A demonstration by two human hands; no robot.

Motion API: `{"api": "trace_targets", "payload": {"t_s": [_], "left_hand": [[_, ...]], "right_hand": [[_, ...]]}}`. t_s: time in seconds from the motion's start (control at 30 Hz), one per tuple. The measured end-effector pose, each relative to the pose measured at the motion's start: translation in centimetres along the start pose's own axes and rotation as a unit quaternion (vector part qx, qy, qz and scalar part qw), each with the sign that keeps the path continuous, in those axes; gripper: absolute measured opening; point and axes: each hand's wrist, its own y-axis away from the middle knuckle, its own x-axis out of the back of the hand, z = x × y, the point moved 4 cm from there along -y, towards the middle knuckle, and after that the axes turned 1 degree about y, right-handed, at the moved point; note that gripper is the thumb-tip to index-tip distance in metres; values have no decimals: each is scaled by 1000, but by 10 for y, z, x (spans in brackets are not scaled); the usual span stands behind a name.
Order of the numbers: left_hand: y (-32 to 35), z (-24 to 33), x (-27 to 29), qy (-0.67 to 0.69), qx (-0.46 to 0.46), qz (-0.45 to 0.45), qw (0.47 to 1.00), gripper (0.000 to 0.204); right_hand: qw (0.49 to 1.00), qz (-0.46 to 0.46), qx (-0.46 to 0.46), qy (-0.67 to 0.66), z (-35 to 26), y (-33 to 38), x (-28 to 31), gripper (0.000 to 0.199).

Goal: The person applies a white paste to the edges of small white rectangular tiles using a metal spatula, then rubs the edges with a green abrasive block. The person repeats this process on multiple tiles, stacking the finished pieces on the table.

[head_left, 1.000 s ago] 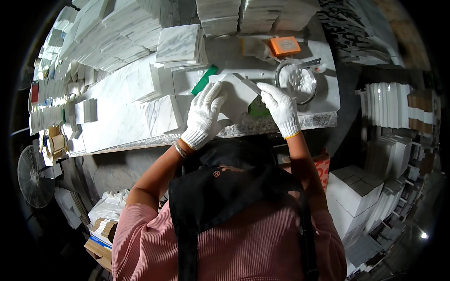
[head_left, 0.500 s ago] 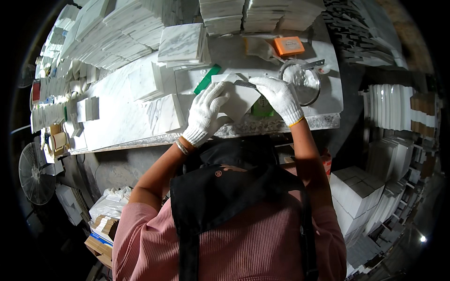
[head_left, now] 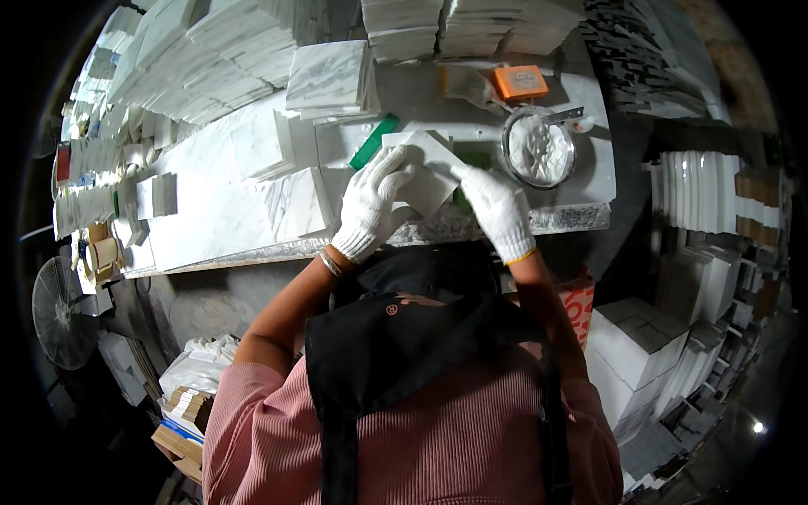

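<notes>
My left hand (head_left: 372, 200), in a white knit glove, is closed on a thin white square tile (head_left: 431, 172) and holds it tilted above the bench. At the tile's right edge is my gloved right hand (head_left: 497, 206), fingers bent together and fingertips close to the edge. The dark-bladed putty knife seen in this hand earlier is hidden now. A green object (head_left: 465, 198) lies partly hidden between the tile and my right hand. Behind my left hand is a green bar (head_left: 374, 141). Right of my right hand sits a clear round bowl of white paste (head_left: 540, 147), with a dark blade (head_left: 566, 115) across its rim.
An orange box (head_left: 521, 82) and a crumpled glove (head_left: 471, 87) lie behind the bowl. Marble tile stacks (head_left: 326, 76) stand behind and left on the marble-topped bench (head_left: 210, 215). White boxes (head_left: 637, 345) are piled at right. A fan (head_left: 61, 313) stands far left.
My right hand has drawn down along the tile's right edge, toward me. The dark blade at its fingertips no longer shows. My left hand and the tile have stayed nearly in place.
</notes>
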Motion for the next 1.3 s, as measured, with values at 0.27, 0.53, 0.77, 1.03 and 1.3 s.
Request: {"api": "trace_targets", "payload": {"t_s": [0.27,0.53,0.77,1.03,1.3], "left_hand": [[1,-5,-5,15,0,-4,1000,76],[2,5,-4,-84,26,-79,993,91],[-10,13,-8,-124,-45,-103,986,77],[-9,3,-7,-37,-36,-39,998,87],[0,-2,0,-25,29,-54,998,101]], "right_hand": [[999,38,7,-11,0,17,-9,19],[933,-47,-228,-273,12,63,5,31],[924,6,-281,-260,24,49,32,35],[895,37,-320,-308,27,41,35,25],[912,45,-328,-243,27,39,57,34]]}}
